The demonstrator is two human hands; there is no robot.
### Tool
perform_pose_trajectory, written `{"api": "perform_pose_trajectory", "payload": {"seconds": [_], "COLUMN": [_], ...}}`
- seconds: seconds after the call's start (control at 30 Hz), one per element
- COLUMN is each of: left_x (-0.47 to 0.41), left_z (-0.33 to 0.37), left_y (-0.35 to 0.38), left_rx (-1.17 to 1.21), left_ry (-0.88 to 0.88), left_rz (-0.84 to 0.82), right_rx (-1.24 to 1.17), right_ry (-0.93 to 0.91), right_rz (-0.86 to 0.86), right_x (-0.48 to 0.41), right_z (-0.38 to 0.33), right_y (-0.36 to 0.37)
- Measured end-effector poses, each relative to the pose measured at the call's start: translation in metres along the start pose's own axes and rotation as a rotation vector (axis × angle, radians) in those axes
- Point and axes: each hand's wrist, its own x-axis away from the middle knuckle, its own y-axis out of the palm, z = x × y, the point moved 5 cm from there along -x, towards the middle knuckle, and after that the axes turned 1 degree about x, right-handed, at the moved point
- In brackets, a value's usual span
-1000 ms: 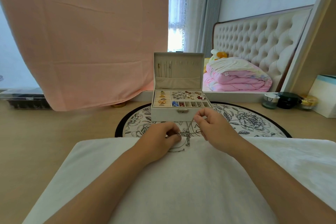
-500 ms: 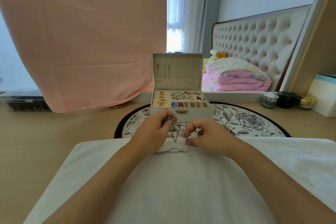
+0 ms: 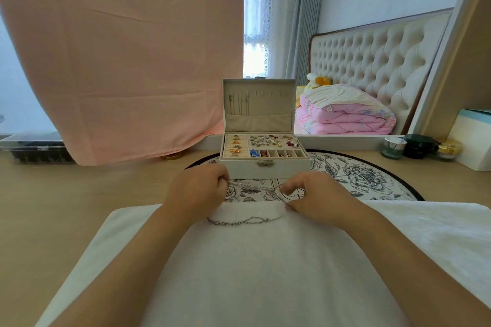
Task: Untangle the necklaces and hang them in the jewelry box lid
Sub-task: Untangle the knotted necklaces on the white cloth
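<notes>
Half a second earlier the 2 hands had been bunched close together over the knot; now they had drawn apart, the left hand (image 3: 198,192) toward 9 o'clock and the right hand (image 3: 316,195) toward 3 o'clock, and a length of thin silver chain necklace (image 3: 251,188) ran nearly taut between them. Each hand was curled, its fingertips pinching the chain at one end of that span. Below it a slack loop of the same silver tangle (image 3: 243,221) had dropped onto the far edge of the white fluffy towel (image 3: 265,273), which was draped over the pale wooden counter (image 3: 66,207). That spread suggested the knot was loosening but not free, since the strands appeared to meet near the right fingertips. The open cream jewelry box (image 3: 265,167) stood at 12 o'clock on the round floral mat (image 3: 372,178), and its upright lid (image 3: 259,103) already carried a few fine chains on the left hooks, with hooks to the right bare.
</notes>
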Motion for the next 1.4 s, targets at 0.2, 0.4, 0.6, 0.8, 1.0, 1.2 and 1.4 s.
{"api": "perform_pose_trajectory", "payload": {"seconds": [0.2,0.4,0.6,0.8,1.0,1.2,1.4], "left_x": [0.001,0.009,0.005,0.004,0.003,0.001,0.002], "left_z": [0.005,0.043,0.038,0.035,0.034,0.027,0.024], "left_y": [0.013,0.038,0.05,0.035,0.035,0.039,0.026], "left_rx": [-0.337,0.31,0.505,0.361,0.836,1.269,1.633], "left_ry": [-0.055,0.136,0.049,0.022,-0.239,-0.51,-0.514], "left_rz": [-0.208,-0.212,-0.196,-0.099,-0.145,-0.261,-0.214], "right_rx": [-0.024,-0.128,-0.187,-0.188,-0.194,-0.151,-0.056], "right_ry": [0.022,-0.088,-0.088,-0.051,-0.041,-0.02,0.013], "right_rz": [-0.022,0.024,0.093,0.074,0.042,-0.035,-0.032], "right_x": [-0.001,-0.003,-0.007,-0.008,-0.006,-0.002,-0.001], "right_z": [0.0,-0.005,0.0,0.0,-0.002,-0.003,0.002], "right_y": [0.004,0.0,-0.001,0.001,0.004,0.006,0.0]}}
